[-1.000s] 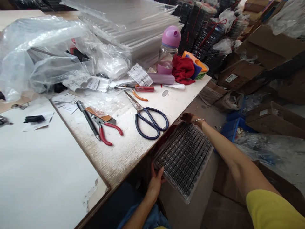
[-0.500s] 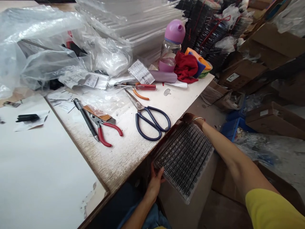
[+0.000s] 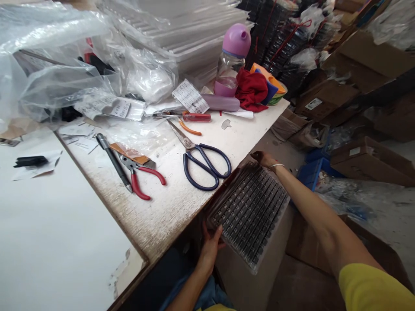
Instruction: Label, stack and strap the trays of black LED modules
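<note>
A clear plastic tray (image 3: 249, 211) filled with rows of small black parts is tilted beside and below the table's right edge. My left hand (image 3: 209, 250) grips its near left corner, thumb on top and the other fingers partly hidden beneath. At the far end, my right hand (image 3: 265, 159), with a bangle at the wrist, is closed at the tray's far edge; its fingertips are dark and partly hidden. On the table closest to the tray lie scissors (image 3: 207, 166) with dark blue handles. Red-handled pliers (image 3: 142, 179) and a dark pen-like tool (image 3: 113, 162) are further left.
The worn white table (image 3: 162, 224) has its edge right against the tray. Plastic bags (image 3: 65, 82), a red screwdriver (image 3: 196, 117), a bottle with a purple top (image 3: 231, 60) and a red cloth (image 3: 252, 90) are towards the back. Cardboard boxes (image 3: 369, 160) and a blue crate (image 3: 313, 172) stand right.
My right hand has shifted slightly right along the tray's far edge. The tray and my left hand stay nearly in place, while the view has moved a little.
</note>
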The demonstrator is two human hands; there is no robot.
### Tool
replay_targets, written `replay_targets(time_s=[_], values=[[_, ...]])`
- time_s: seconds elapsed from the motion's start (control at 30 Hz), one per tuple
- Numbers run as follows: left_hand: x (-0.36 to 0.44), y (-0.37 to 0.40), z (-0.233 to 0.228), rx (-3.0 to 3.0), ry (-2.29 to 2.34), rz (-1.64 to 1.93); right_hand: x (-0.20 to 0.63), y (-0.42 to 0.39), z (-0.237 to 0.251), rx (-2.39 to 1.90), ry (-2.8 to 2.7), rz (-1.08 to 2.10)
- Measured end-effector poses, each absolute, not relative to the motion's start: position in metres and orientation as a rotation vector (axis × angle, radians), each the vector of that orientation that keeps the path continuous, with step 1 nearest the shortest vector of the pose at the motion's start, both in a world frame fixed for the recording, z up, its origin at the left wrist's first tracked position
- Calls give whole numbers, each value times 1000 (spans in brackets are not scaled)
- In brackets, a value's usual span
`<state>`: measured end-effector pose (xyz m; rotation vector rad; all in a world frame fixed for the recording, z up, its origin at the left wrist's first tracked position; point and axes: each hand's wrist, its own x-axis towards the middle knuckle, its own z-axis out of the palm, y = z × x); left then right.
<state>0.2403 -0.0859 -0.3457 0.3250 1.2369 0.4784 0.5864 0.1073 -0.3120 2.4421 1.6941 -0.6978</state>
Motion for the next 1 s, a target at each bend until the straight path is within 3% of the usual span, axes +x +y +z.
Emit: replay_targets(time_s=[0.3, 0.67, 0.83, 1.0], values=[[246, -109, -342, 185, 1161, 271, 581, -28, -317, 2692, 1520, -596], [203, -110, -342, 266, 1257, 370, 515, -99, -334, 2962, 1362, -425], [197, -102, -344, 399, 1349, 311, 517, -136, -330, 3072, 1149, -582], [193, -88, -335, 504, 1322, 314, 554, -156, -322, 2989, 1252, -1011]])
